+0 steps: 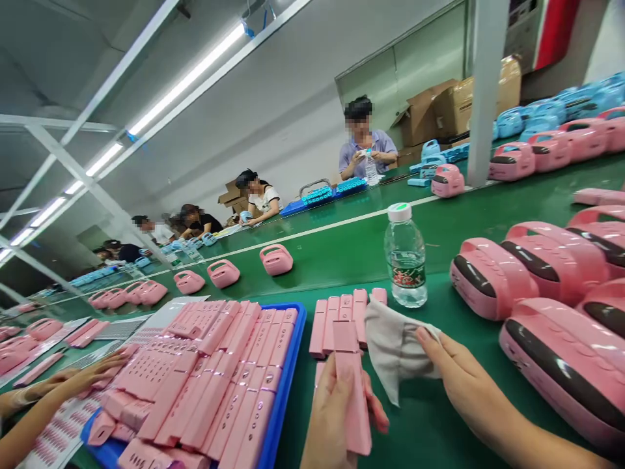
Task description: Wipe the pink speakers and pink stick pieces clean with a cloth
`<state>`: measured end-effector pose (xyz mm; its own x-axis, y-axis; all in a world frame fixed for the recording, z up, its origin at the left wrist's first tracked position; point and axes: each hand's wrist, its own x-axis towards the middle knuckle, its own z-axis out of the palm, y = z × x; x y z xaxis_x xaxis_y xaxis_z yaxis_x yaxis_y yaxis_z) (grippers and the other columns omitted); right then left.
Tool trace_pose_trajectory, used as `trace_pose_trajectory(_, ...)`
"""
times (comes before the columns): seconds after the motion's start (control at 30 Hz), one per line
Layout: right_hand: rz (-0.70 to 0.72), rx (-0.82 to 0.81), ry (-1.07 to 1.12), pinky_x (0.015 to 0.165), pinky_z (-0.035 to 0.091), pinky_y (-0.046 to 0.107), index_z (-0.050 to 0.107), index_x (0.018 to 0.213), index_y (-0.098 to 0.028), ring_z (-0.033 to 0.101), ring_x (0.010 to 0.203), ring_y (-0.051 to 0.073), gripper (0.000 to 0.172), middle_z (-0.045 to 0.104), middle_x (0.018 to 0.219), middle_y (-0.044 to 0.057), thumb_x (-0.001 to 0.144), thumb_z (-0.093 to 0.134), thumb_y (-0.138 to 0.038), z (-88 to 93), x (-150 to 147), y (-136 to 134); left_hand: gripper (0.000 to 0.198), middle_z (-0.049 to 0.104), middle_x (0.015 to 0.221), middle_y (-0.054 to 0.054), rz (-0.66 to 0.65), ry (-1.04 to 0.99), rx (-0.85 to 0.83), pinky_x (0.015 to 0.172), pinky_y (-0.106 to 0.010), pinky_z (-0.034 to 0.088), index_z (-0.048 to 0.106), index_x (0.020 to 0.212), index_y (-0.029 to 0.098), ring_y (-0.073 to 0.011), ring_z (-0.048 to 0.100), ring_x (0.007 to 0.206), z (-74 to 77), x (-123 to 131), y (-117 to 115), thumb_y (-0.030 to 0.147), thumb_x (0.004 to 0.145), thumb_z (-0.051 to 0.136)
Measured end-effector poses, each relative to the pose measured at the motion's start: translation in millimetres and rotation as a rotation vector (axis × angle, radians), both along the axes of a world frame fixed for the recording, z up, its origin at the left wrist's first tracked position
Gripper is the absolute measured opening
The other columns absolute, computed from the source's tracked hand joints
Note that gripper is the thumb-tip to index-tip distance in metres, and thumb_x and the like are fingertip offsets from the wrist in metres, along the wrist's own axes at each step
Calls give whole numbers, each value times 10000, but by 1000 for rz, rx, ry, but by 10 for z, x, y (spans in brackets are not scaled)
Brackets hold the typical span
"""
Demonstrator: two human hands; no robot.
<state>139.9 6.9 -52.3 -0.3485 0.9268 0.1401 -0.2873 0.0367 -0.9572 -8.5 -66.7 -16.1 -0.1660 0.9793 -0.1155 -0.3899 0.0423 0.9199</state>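
My left hand [336, 397] grips a long pink plastic bar [352, 371], fingers wrapped round its sides, held up over the green bench. A pale cloth [398, 345] hangs from my right hand [454, 365], pinched between thumb and fingers just right of the bar. Behind the bar several similar pink plastic pieces [332, 319] lie side by side on the bench. To the left, a blue tray [293, 339] is heaped with pink bars [224, 371], some showing rows of small holes.
A water bottle [406, 260] stands beyond the cloth. Pink handled cases [551, 352] crowd the right side. At left, a co-worker's hands [83, 378] reach over printed sheets [63, 430]. More people sit across the green line [332, 241], which carries pink cases [276, 259].
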Motion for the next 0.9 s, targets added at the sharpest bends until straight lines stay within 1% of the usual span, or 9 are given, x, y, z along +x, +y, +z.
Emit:
trace_pose_trajectory(0.13, -67, 348, -142, 1077, 280, 417, 454, 1294, -231, 353, 1290, 237, 397, 450, 1375, 47, 933, 363, -371, 25, 29, 16, 527, 582, 569, -8, -194, -134, -111, 305, -134, 315, 561, 793, 145, -59, 474, 332, -259, 171, 116, 659, 734, 462)
trace_pose_trajectory(0.27, -83, 760, -426, 1078, 261, 400, 353, 1364, -243, 266, 1327, 197, 431, 335, 1439, 41, 933, 360, -241, 15, 10, -72, 719, 545, 436, -24, -281, -239, -156, 320, -150, 345, 605, 817, 138, -81, 465, 311, -328, 163, 85, 752, 730, 240)
trace_pose_trajectory(0.37, 27, 1140, -591, 1102, 143, 377, 403, 1339, -184, 207, 1340, 195, 446, 352, 1422, 44, 899, 441, -240, 97, -19, -193, 693, 630, 580, -57, -228, -443, -141, 410, -193, 439, 642, 964, 154, -120, 564, 440, -306, 143, 40, 724, 739, 318)
trace_pose_trajectory(0.47, 173, 1450, -681, 1093, -26, 349, 502, 1258, -106, 226, 1330, 197, 403, 466, 1341, 57, 885, 487, -261, 192, -21, -243, 578, 680, 819, -92, -159, -579, -88, 587, -194, 498, 683, 929, 152, -147, 634, 676, -299, 129, -1, 656, 722, 487)
trace_pose_trajectory(0.53, 142, 1461, -682, 1107, 18, 361, 492, 1260, -100, 230, 1332, 200, 397, 470, 1342, 66, 893, 466, -248, 188, -4, -204, 585, 675, 733, -78, -188, -596, -60, 541, -185, 492, 685, 927, 158, -133, 622, 606, -325, 131, -24, 666, 706, 495)
trace_pose_trajectory(0.63, -26, 1258, -644, 1088, 239, 420, 461, 1276, -127, 216, 1343, 223, 391, 415, 1389, 96, 895, 426, -208, 94, 30, -115, 711, 600, 543, -31, -279, -537, -84, 338, -174, 404, 674, 877, 163, -94, 511, 365, -387, 159, -42, 771, 669, 369)
trace_pose_trajectory(0.7, -87, 1166, -632, 1061, 301, 439, 461, 1269, -132, 206, 1347, 235, 383, 388, 1406, 109, 892, 421, -188, 57, 46, -106, 746, 573, 521, -20, -283, -515, -106, 309, -172, 373, 660, 822, 162, -91, 487, 341, -411, 179, -43, 804, 652, 321)
trace_pose_trajectory(0.83, 170, 1400, -657, 1119, 102, 398, 501, 1244, -97, 256, 1330, 224, 390, 490, 1331, 84, 882, 463, -239, 155, 53, -204, 684, 598, 611, -46, -230, -525, -132, 406, -199, 429, 642, 880, 161, -132, 568, 491, -416, 174, -43, 764, 668, 399)
trace_pose_trajectory(0.9, 269, 1486, -623, 1122, 60, 369, 521, 1230, -74, 304, 1310, 218, 386, 519, 1298, 88, 879, 480, -229, 196, 52, -211, 688, 593, 614, -57, -248, -530, -136, 390, -194, 420, 637, 819, 143, -131, 566, 486, -432, 161, -44, 769, 661, 400)
